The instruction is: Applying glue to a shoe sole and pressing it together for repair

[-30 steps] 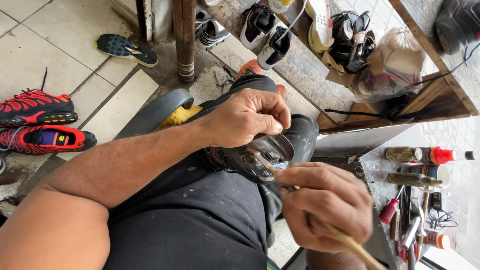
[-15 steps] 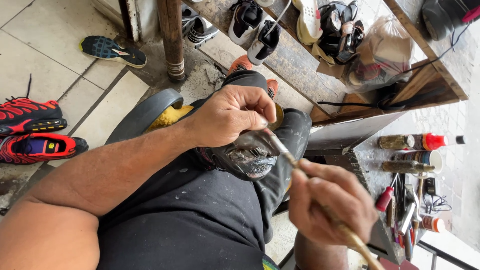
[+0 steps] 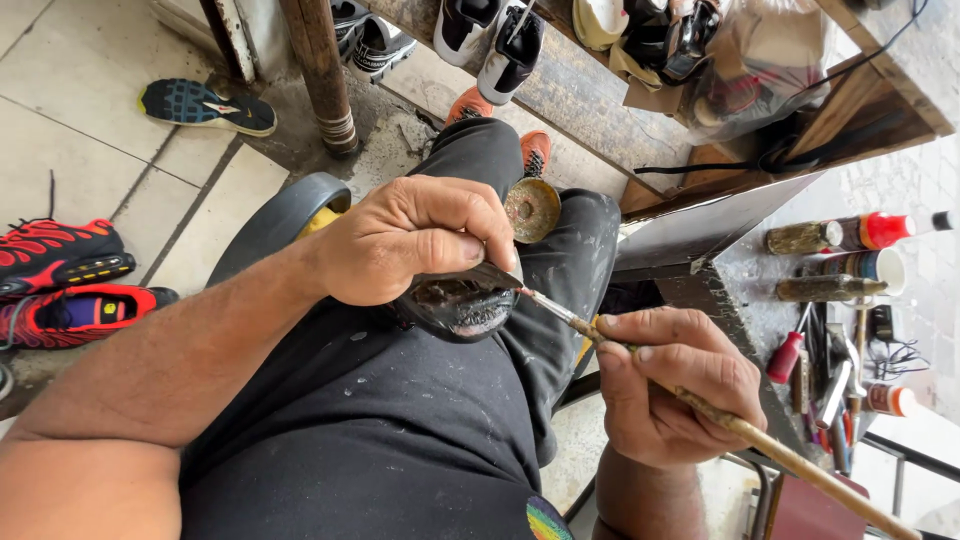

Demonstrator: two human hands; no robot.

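My left hand (image 3: 415,240) grips a dark, shiny shoe part (image 3: 460,305) held over my lap, fingers curled over its top edge. My right hand (image 3: 670,385) pinches a long wooden-handled brush (image 3: 760,435); its metal ferrule and tip (image 3: 535,298) touch the edge of the dark piece just under my left thumb. A small round rusty tin (image 3: 532,208) rests on my knee right beside the left hand. My black trousers (image 3: 400,420) are speckled with pale spots.
Red and black sneakers (image 3: 65,285) lie on the tiled floor at left, a dark one (image 3: 205,105) further back. More shoes (image 3: 500,40) sit on a wooden shelf ahead. A bench at right (image 3: 740,270) carries bottles (image 3: 830,235), a cup and tools (image 3: 825,385).
The view has shifted slightly. My right hand has drawn back and lower to the right, so the brush now reaches the dark piece only with its tip. The left hand keeps its grip.
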